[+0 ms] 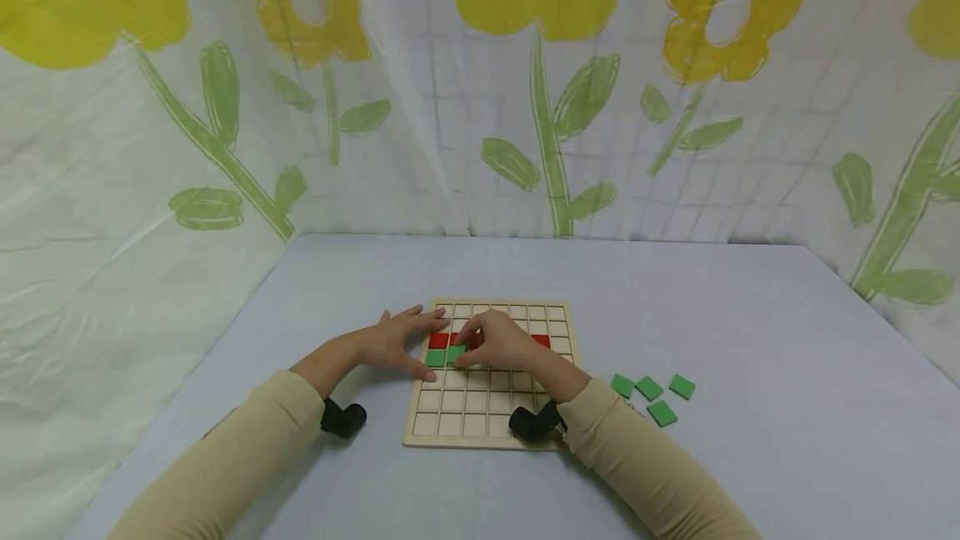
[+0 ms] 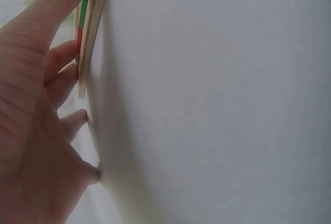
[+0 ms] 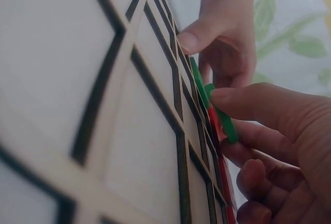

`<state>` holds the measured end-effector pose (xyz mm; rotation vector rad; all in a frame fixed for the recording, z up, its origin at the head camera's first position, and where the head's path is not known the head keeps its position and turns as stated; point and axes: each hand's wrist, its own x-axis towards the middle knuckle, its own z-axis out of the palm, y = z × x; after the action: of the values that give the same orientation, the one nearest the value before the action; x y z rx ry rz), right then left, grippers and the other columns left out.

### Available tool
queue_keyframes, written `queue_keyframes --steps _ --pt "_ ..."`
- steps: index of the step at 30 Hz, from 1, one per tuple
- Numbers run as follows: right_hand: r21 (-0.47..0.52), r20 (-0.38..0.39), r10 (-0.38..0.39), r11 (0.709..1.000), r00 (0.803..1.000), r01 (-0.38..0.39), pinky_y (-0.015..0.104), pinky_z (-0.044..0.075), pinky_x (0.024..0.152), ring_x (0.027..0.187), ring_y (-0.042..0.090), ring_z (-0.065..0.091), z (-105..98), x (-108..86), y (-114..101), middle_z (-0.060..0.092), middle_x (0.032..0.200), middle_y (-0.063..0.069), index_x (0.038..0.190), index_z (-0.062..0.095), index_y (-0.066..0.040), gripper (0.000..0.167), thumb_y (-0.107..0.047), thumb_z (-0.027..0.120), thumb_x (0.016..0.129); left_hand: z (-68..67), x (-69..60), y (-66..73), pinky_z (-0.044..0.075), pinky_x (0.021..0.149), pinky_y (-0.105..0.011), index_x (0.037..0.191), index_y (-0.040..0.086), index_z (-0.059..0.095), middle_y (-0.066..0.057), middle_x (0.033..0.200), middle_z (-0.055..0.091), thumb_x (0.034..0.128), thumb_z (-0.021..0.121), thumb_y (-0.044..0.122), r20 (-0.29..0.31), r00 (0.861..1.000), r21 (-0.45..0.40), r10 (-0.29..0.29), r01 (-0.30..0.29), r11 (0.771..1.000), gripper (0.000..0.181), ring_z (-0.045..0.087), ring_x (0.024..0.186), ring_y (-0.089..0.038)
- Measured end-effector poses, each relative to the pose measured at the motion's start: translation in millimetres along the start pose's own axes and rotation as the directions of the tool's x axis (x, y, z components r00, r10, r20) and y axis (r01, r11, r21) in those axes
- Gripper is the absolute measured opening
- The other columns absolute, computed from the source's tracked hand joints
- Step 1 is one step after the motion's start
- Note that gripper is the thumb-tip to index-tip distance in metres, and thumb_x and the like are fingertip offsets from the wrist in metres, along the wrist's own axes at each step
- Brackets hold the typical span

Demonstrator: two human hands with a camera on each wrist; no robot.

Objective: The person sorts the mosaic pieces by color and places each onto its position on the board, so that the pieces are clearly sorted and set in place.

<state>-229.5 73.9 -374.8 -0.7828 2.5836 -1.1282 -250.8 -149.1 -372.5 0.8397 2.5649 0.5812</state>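
Observation:
A wooden grid board (image 1: 453, 401) lies on the table with raised lines between its square cells. My right hand (image 1: 501, 342) pinches a green square tile (image 3: 225, 118) between thumb and fingers; in the right wrist view the tile stands tilted against the board's surface. Left of it, another green tile (image 1: 436, 358) sits in a cell at the board's left edge. Above them runs a row with red tiles (image 1: 438, 341), partly hidden by my right hand. My left hand (image 1: 393, 342) is spread at the board's left side, its thumb and some fingertips touching the edge.
Several loose green tiles (image 1: 662, 414) lie on the pale table (image 1: 750, 473) to the right of the board, near my right forearm. Behind the table hangs a curtain (image 1: 420, 173) printed with yellow flowers. Each wrist carries a small black camera (image 1: 343, 420).

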Motion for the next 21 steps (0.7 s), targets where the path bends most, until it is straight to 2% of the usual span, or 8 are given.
queue_keyframes --steps 10,18,21 --pt "-0.022 -0.001 -0.011 1.000 1.000 0.011 0.019 0.046 0.060 0.067 0.006 0.054 -0.9 -0.9 -1.6 0.068 0.085 0.002 0.093 0.072 -0.008 0.019 -0.017 0.076 0.077 -1.0 -0.7 1.2 -0.005 0.105 -0.071 0.142 0.020 0.040 0.001 0.156 0.022 0.0710 0.076 0.048 -0.002 1.000 -0.008 0.000 0.000 1.000 0.085 0.003 0.145 -0.035" --pt "-0.020 -0.007 0.001 1.000 1.000 -0.002 0.021 0.046 0.060 0.069 0.010 0.054 -4.4 -3.5 -6.1 0.066 0.093 0.001 0.095 0.071 -0.010 0.020 -0.018 0.076 0.077 -1.0 -0.5 1.2 -0.005 0.104 -0.072 0.142 0.019 0.041 -0.001 0.156 0.022 0.0708 0.076 0.048 -0.006 1.000 -0.015 0.009 -0.009 1.000 0.085 0.003 0.145 -0.036" --pt "-0.038 -0.008 -0.021 0.999 1.000 0.021 0.021 0.046 0.060 0.068 0.010 0.054 -8.7 -4.6 -8.9 0.065 0.097 0.003 0.096 0.071 -0.009 0.021 -0.019 0.075 0.078 -0.9 -0.6 1.1 -0.005 0.104 -0.072 0.142 0.019 0.040 -0.001 0.156 0.022 0.0708 0.076 0.048 -0.003 1.000 -0.011 0.001 -0.001 1.000 0.085 0.003 0.145 -0.036"
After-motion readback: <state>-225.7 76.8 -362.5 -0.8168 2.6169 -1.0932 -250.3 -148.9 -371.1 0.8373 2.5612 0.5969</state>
